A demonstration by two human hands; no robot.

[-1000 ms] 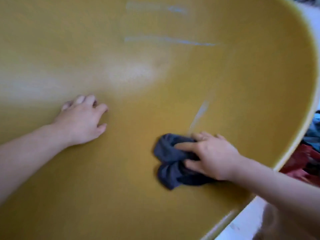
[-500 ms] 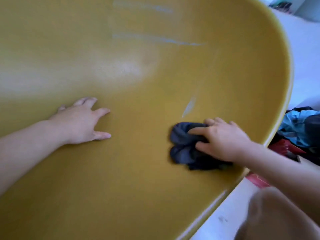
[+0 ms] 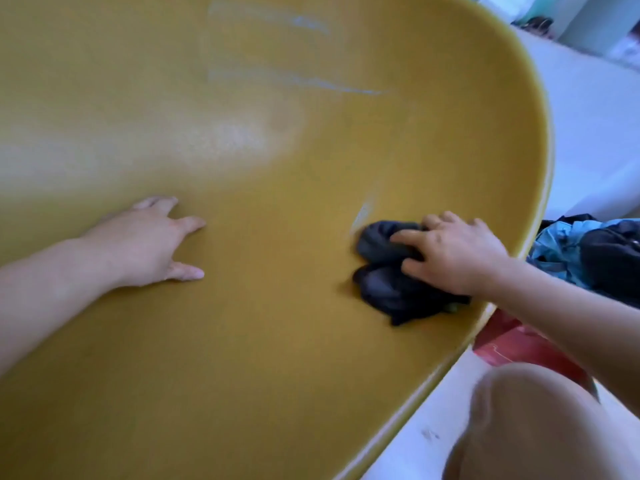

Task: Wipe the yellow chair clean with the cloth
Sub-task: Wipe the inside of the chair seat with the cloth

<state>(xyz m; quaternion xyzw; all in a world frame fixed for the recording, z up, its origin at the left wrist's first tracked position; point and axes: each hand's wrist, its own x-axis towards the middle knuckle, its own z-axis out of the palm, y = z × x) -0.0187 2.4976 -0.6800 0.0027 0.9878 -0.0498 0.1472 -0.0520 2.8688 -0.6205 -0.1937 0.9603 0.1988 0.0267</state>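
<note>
Yellow chair (image 3: 277, 341) surface fills your view. Your left hand (image 3: 138, 244) lies flat on it at left, fingers straight and spread. Right of centre, the bunched dark cloth (image 3: 391, 282) rests on the surface near the chair's right edge. Your right hand (image 3: 453, 254) presses on top, fingers curled around it. A pale streak (image 3: 362, 211) lies just beyond the cloth.

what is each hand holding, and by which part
The right hand grips the bunched dark cloth by its right side, pressed on the yellow chair. The left hand holds nothing, resting flat on the chair.
</note>
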